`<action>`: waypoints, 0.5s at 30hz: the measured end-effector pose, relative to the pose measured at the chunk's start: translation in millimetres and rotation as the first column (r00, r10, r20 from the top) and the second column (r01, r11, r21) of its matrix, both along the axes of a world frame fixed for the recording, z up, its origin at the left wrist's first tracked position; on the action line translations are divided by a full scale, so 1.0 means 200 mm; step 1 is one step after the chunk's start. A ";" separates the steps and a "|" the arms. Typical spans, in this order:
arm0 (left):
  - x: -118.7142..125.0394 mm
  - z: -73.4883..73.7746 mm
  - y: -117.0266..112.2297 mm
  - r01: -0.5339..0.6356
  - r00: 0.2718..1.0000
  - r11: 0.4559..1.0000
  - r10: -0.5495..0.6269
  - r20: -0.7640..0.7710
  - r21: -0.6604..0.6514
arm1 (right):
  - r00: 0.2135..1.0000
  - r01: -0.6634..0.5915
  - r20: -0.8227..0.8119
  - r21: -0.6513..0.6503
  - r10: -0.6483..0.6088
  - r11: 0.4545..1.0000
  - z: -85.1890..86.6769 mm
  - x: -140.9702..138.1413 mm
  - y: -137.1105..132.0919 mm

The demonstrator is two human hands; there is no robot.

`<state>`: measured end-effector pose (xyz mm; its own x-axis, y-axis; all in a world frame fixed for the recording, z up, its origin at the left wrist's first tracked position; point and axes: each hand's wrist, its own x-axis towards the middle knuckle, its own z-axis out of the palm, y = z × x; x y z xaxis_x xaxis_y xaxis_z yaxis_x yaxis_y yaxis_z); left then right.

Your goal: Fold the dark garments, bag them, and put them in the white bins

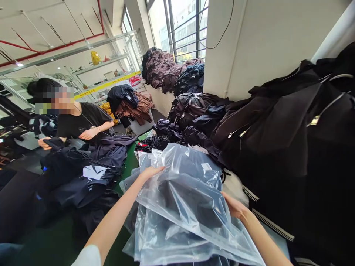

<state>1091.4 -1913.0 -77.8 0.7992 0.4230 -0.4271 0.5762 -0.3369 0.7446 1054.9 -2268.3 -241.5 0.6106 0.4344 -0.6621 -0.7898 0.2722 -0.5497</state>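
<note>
In the centre foreground, a clear plastic bag (pixel 188 199) lies between the left hand (pixel 152 172), gripping its left edge, and the right hand (pixel 234 207), gripping its right edge; similar bags (pixel 162 238) lie beneath.

- Daylight pours through the window (pixel 184 26), bleaching the view outside.
- Below the window, hard white glare streaks the clear plastic bag (pixel 188 207).
- Right of the window, black garments (pixel 277 147) sink into shadow.
- Left of the window, a small ceiling lamp (pixel 19 64) glows.
- Lower left of the window, a green surface (pixel 55 245) turns dim and blurry.
- Just left of the window, a pillar (pixel 140 22) leans, wide-lens fashion.
</note>
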 end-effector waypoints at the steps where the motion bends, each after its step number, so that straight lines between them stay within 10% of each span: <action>1: 0.02 -0.04 -0.02 0.006 1.000 0.999 -0.006 0.005 0.037 | 0.999 -0.024 -0.023 0.029 0.025 0.999 -0.02 0.01 -0.01; 5: -0.03 -0.12 -0.07 0.081 0.984 0.952 -0.123 0.127 0.296 | 0.993 0.116 -0.028 0.022 -0.115 0.993 0.01 0.03 0.00; 8: -0.06 -0.13 -0.11 0.228 0.941 0.785 -0.329 0.076 0.577 | 0.978 0.206 -0.003 -0.001 -0.206 0.978 0.08 0.05 0.03; 13: -0.05 -0.05 -0.16 0.327 0.887 0.609 -0.462 -0.012 0.723 | 0.990 0.138 0.019 -0.034 -0.137 0.990 0.13 0.06 0.04; 15: -0.10 0.02 -0.20 0.324 0.847 0.625 -0.526 0.076 0.710 | 0.988 0.141 0.071 -0.092 -0.134 0.986 0.13 0.06 0.02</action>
<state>1072.2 -1952.2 -74.7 0.9940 0.0903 0.0625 0.0652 -0.9433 0.3256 1066.1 -2264.8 -215.7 0.7025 0.2793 -0.6545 -0.7108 0.3191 -0.6268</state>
